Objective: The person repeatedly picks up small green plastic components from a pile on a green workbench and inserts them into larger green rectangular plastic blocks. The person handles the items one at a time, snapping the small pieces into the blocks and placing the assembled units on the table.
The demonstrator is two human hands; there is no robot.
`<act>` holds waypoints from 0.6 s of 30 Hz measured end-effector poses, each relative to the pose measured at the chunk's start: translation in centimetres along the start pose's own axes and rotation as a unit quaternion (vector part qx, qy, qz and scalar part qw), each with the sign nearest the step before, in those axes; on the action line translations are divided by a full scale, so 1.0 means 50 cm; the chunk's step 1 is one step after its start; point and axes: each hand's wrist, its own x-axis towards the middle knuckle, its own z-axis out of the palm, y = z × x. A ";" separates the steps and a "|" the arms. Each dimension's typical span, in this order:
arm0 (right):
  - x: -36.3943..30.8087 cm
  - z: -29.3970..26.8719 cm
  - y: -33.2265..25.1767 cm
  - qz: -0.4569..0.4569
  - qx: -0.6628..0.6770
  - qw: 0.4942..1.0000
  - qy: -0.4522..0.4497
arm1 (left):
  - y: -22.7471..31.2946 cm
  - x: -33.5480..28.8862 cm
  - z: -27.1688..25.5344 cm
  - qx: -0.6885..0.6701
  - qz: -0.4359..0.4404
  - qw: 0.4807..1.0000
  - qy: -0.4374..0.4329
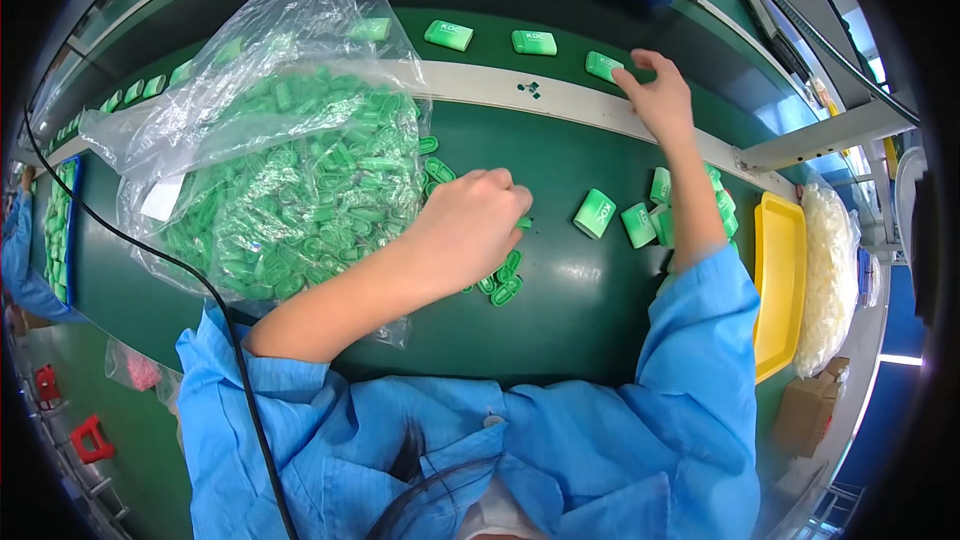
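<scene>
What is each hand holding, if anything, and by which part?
The right hand seems to hold nothing, open beside a green case. The left hand is curled; any hold cannot be told.

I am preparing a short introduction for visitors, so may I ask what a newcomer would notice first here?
Probably the big clear plastic bag, filled with small green parts, on the left of the green table. Next come the right hand, thumb and fingers apart, beside a green case beyond the white rail, and the left hand near the middle. The bright yellow tray at the right also stands out.
</scene>
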 end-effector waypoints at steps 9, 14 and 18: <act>-0.273 -0.092 -0.138 -0.077 -0.169 0.964 -0.188 | -0.016 0.037 -0.023 -0.371 -0.131 0.919 -0.035; -0.281 -0.037 -0.157 -0.104 0.019 0.982 -0.154 | -0.042 0.046 -0.025 -0.592 -0.176 0.786 -0.027; -0.228 -0.045 -0.205 -0.048 0.136 0.975 -0.169 | -0.053 0.045 -0.028 -0.597 -0.198 0.777 0.030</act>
